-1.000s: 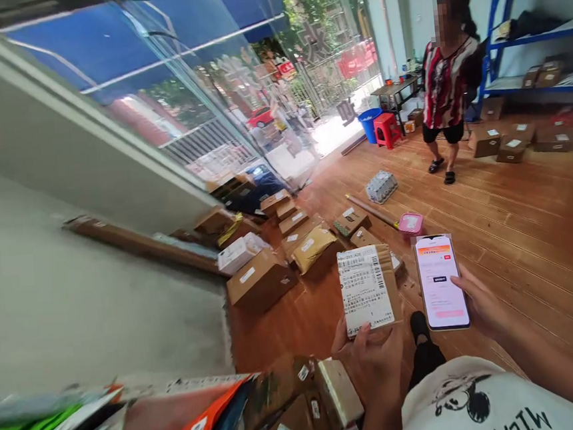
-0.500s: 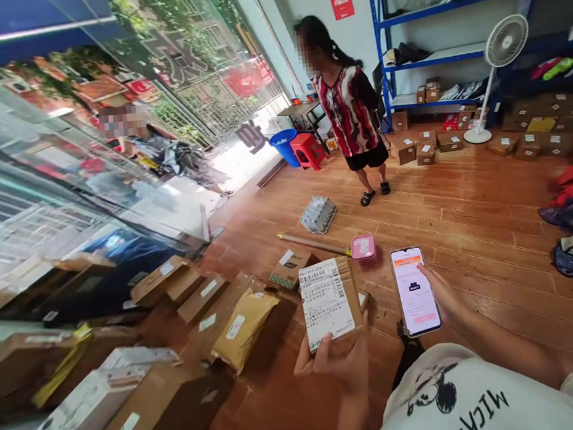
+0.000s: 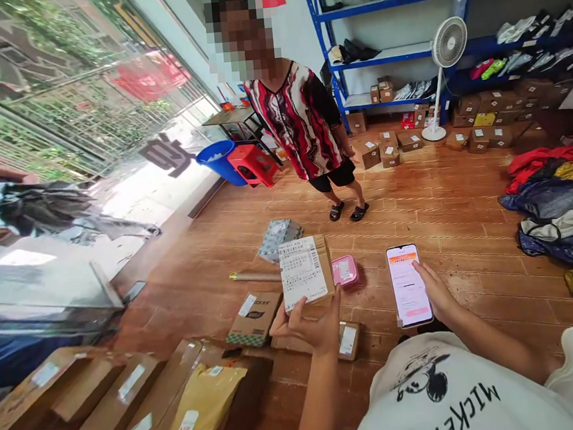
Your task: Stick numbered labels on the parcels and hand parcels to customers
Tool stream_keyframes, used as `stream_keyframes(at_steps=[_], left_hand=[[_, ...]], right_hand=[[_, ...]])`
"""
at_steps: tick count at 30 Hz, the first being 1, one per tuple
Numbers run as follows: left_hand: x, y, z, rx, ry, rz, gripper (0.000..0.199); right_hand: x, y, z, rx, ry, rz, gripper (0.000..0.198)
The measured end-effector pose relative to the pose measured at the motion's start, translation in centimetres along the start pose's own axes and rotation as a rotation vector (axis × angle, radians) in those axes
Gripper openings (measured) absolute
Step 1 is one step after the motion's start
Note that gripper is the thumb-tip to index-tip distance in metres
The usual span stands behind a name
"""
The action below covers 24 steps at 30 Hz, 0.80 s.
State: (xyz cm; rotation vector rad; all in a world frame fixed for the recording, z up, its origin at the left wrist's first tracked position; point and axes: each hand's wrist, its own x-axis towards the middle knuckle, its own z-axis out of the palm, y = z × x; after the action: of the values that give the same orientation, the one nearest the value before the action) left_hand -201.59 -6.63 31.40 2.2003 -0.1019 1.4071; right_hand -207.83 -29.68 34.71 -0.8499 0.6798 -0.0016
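Observation:
My left hand point(image 3: 309, 323) grips a small cardboard box point(image 3: 325, 265) from below, with its large white shipping label point(image 3: 299, 274) turned up towards me. In my right hand point(image 3: 432, 289) is a smartphone point(image 3: 409, 288), its lit screen showing a page with an orange banner; the thumb lies at the screen's right edge. Below and behind the held box, a brown carton with a green-patterned edge point(image 3: 256, 317) and a flat labelled parcel point(image 3: 348, 340) lie on the floor. A pink lidded container point(image 3: 345, 271) sits just right of the held box.
Cardboard boxes point(image 3: 141, 388) and a yellow padded envelope point(image 3: 198, 410) line the lower left. A person in a patterned top point(image 3: 295, 120) stands ahead. Behind are a white fan point(image 3: 449, 43), blue shelves point(image 3: 393, 5) and small boxes; sacks point(image 3: 562, 211) lie at right.
My view has swung to the right. The person ahead appears nearer and now faces towards me. The held box has risen slightly in view, and the dark pop-up on the phone screen has shrunk to a thin mark.

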Motion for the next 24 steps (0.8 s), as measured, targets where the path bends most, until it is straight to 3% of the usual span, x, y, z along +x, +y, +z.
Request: stream_keyframes(at_steps=[7,13,19,24], left_hand=[[4.2,0.1,13.8,-0.053,-0.004,0.077,0.064],[6.9,2.2,24.3,-0.070,-0.009,0.042,0.066],[8.9,3.6,32.9,-0.028,0.005,0.087,0.057],[11.0,3.5,37.4,-0.026,0.020,0.055,0.061]], right_hand=[[8.2,-4.1,0.5,0.028,0.058,-0.032,0.052],[16.1,-10.9,1.4,0.002,0.030,0.019,0.047],[23.7,-15.9,2.0,-0.069,0.021,0.041,0.048],[27.5,-17.0,2.6,-0.094,-0.004,0.135,0.056]])
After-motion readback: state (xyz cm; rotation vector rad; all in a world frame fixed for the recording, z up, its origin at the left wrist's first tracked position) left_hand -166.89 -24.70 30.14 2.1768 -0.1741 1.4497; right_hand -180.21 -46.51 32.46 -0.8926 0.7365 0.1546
